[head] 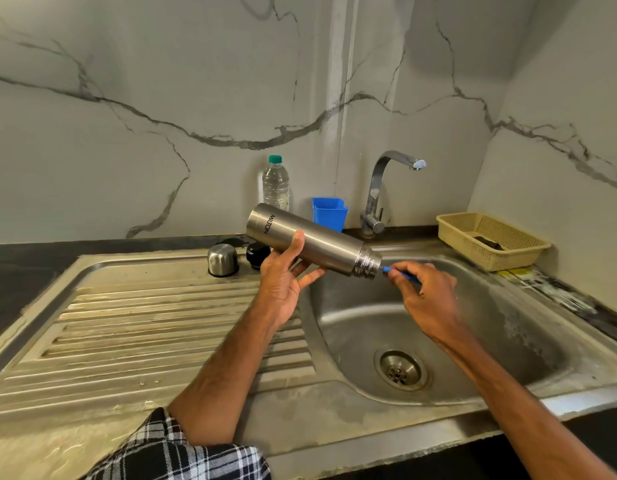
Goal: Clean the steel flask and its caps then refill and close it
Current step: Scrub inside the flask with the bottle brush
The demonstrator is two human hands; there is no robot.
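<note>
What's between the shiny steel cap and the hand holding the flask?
The small black cap, standing on the sink's drainboard between the steel cap and the left hand gripping the flask; the head view shows it.

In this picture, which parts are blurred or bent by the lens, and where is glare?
Head view: the right hand and the blue handle it pinches are motion-blurred; the flask in the left hand is sharp, its lettering readable; the wide lens bows the sink rim; glare on the tap spout.

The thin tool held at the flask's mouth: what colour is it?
The tool is blue, clearest in the head view.
</note>
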